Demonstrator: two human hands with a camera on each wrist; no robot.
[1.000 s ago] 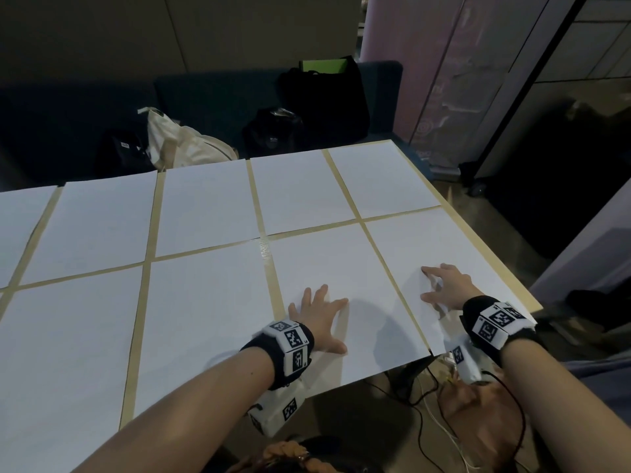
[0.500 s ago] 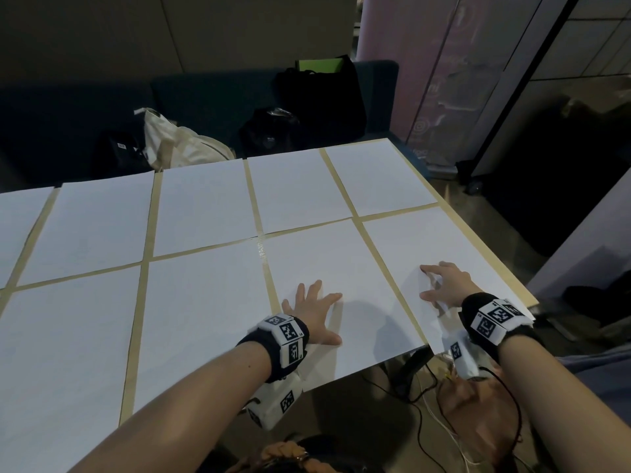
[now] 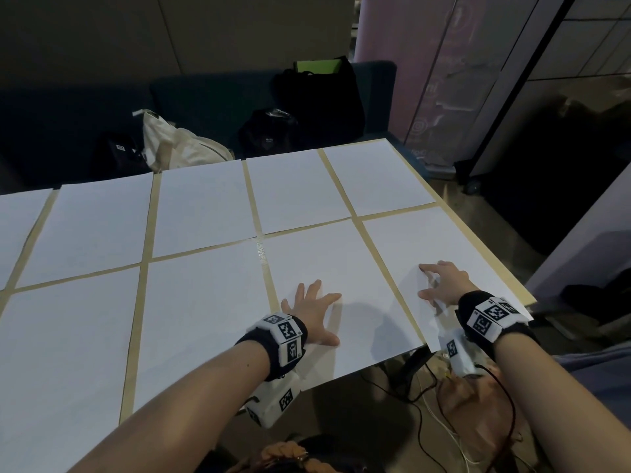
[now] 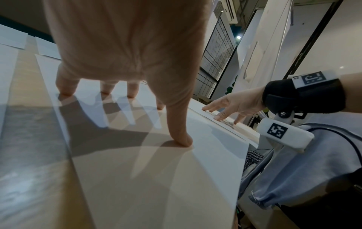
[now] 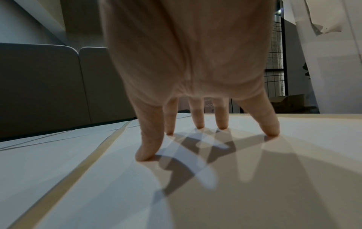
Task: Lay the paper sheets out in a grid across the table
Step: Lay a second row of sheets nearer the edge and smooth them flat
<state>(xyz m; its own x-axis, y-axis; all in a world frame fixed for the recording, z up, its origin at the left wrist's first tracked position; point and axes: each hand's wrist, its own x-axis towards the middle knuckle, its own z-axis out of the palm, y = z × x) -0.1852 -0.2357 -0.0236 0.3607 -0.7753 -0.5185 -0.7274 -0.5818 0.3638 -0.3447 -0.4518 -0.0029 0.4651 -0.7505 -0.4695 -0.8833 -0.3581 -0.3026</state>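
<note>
Paper sheets (image 3: 211,206) lie in a two-row grid over the tan table (image 3: 450,213); thin and light, they should slide easily, so fingertips near an edge suit nudging best. Left hand (image 3: 312,310) and right hand (image 3: 442,283) each press one near sheet with spread, uncurled fingers. Sofa (image 3: 205,97) and bags (image 3: 177,145) stand behind.

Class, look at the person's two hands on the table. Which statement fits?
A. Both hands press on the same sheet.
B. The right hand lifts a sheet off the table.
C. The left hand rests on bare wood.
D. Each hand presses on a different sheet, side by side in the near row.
D: the left hand presses spread fingers on one near-row sheet, while the right hand presses fingertips on the corner sheet beside it.
</note>
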